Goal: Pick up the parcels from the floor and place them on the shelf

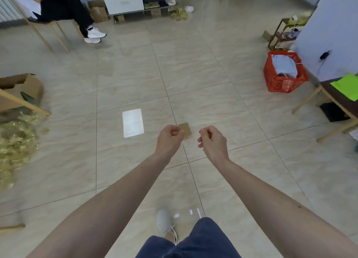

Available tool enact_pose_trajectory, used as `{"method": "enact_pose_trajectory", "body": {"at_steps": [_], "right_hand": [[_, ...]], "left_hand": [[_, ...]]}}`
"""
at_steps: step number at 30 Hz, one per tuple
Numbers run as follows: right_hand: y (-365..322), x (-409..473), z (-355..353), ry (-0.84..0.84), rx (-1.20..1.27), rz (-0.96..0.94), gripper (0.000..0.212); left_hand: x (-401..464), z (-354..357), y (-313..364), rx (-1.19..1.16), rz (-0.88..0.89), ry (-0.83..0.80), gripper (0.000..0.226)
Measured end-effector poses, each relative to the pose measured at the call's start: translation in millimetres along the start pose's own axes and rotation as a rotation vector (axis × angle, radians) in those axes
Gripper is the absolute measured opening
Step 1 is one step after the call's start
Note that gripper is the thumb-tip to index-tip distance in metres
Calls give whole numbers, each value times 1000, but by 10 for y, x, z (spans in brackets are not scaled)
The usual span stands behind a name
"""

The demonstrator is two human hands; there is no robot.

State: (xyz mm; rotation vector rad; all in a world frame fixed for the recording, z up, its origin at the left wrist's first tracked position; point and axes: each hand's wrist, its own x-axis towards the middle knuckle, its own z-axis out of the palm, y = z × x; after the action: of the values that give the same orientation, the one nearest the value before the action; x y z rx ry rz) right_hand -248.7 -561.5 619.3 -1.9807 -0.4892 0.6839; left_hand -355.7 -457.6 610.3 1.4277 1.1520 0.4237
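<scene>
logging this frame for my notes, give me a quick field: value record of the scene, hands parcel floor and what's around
left hand: left hand raised over the floor, fingers curled, holding nothing
right hand: right hand raised alongside, fingers curled, holding nothing
parcel: small brown parcel lying on the tiled floor, partly hidden behind the left hand
contact: whether the left hand touches the parcel cannot be told
right side: red basket with cloth inside
left side: open cardboard box
far end: shelf unit
</scene>
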Motion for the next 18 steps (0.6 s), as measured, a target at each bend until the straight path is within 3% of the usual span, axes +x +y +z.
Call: {"method": "enact_pose_trajectory", "body": {"at_steps": [7, 18], "right_hand": [[-299, 617, 538, 83, 36, 96, 23], [-773, 1938, 906, 237, 98, 188, 22]], "left_hand": [[1031, -370, 190, 75, -1, -96, 19], [2630, -304, 889, 171, 44, -301, 13]]}}
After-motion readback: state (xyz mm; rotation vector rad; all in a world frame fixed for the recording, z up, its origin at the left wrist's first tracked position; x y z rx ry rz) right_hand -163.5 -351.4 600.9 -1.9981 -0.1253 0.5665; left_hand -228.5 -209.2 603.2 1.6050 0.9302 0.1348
